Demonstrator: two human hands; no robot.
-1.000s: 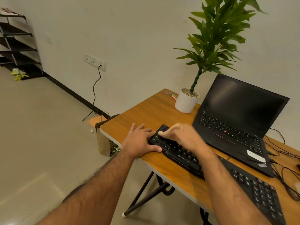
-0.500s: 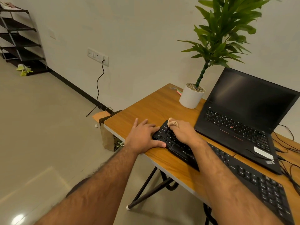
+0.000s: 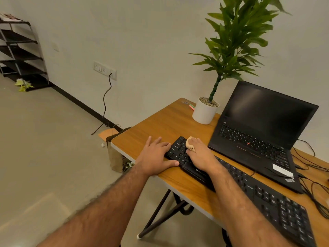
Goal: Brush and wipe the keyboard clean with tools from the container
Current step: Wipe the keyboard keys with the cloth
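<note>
A long black keyboard [image 3: 267, 198] lies along the front edge of the wooden table [image 3: 160, 122]. My right hand [image 3: 201, 155] lies on the keyboard's left end and holds a small tan wad, seemingly a cloth or sponge [image 3: 189, 143], against the keys near the far-left corner. My left hand [image 3: 156, 155] rests flat on the table with fingers spread, its fingertips and thumb against the keyboard's left edge. No brush or tool container is in sight.
An open black laptop [image 3: 263, 134] stands behind the keyboard. A white pot with a tall green plant [image 3: 204, 113] sits at the table's back. Cables [image 3: 313, 189] trail at the right. A brown paper bag [image 3: 114, 154] stands on the floor by the table's left end.
My right hand has slid from the keyboard's front-left keys toward its far-left corner, and the tan wad now shows under the fingers. My left hand has stayed at the keyboard's edge.
</note>
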